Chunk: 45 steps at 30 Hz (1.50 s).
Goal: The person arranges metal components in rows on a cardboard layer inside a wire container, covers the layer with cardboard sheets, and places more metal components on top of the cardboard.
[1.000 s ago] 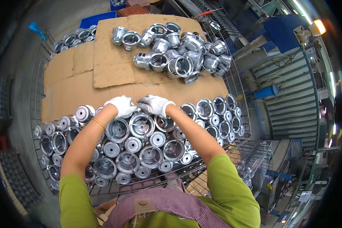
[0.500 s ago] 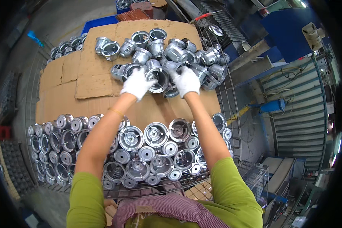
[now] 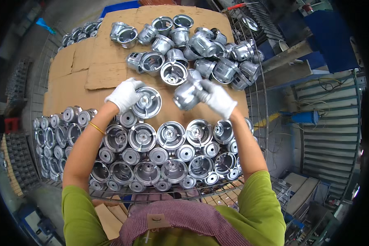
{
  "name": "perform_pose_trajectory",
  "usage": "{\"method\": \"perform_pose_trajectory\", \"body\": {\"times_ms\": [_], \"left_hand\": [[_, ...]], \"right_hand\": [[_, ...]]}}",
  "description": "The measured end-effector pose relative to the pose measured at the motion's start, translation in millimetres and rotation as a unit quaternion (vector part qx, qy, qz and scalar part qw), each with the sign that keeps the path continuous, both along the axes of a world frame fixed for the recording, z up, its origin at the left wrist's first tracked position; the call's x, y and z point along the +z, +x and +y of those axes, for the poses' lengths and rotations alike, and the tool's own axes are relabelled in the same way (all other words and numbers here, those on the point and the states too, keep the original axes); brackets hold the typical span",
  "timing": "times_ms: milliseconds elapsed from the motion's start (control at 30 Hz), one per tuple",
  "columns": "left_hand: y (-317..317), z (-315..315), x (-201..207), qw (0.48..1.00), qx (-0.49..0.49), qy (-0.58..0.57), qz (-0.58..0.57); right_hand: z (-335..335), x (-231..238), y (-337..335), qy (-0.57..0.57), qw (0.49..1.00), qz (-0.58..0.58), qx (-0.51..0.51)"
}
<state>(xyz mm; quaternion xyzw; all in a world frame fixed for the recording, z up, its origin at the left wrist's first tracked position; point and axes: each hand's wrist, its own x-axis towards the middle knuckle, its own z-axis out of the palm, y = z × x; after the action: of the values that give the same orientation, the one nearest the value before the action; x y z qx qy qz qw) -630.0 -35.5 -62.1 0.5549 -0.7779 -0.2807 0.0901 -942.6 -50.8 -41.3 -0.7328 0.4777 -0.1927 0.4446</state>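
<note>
The left hand (image 3: 126,96) and the right hand (image 3: 218,99) are now coming back from the heap of metal cups (image 3: 203,44). On the left, the left hand is pinching the edge of a shiny cup (image 3: 146,102), whose open mouth is facing the person, near the neat rows of cups (image 3: 171,134). Further right, the right hand is gripping a blurry cup (image 3: 186,96), which is tilting over the brown cardboard (image 3: 102,76), close to the heap.
</note>
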Motion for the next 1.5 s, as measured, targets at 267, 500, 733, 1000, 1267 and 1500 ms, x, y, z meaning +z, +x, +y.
{"method": "perform_pose_trajectory", "body": {"times_ms": [267, 500, 733, 1000, 1267, 1500], "left_hand": [[-40, 41, -43, 0.967, -0.125, -0.162, -0.155], [-63, 21, -26, 0.967, 0.006, -0.16, -0.199], [-55, 14, -30, 0.991, 0.054, 0.041, -0.114], [-61, 25, -22, 0.985, -0.033, 0.118, -0.124], [-70, 28, -12, 0.967, -0.094, 0.193, -0.139], [-71, 8, -9, 0.945, -0.131, 0.242, -0.178]], "right_hand": [[-11, -120, 3, 0.337, 0.919, -0.192, -0.065], [-30, -163, -16, 0.202, 0.967, -0.039, -0.152], [-8, -74, -8, 0.119, 0.982, 0.143, 0.007], [10, -68, 42, -0.01, 0.98, 0.171, 0.106], [35, -65, 35, 0.021, 0.971, 0.178, 0.158], [28, -61, 28, 0.047, 0.979, 0.138, 0.144]]}}
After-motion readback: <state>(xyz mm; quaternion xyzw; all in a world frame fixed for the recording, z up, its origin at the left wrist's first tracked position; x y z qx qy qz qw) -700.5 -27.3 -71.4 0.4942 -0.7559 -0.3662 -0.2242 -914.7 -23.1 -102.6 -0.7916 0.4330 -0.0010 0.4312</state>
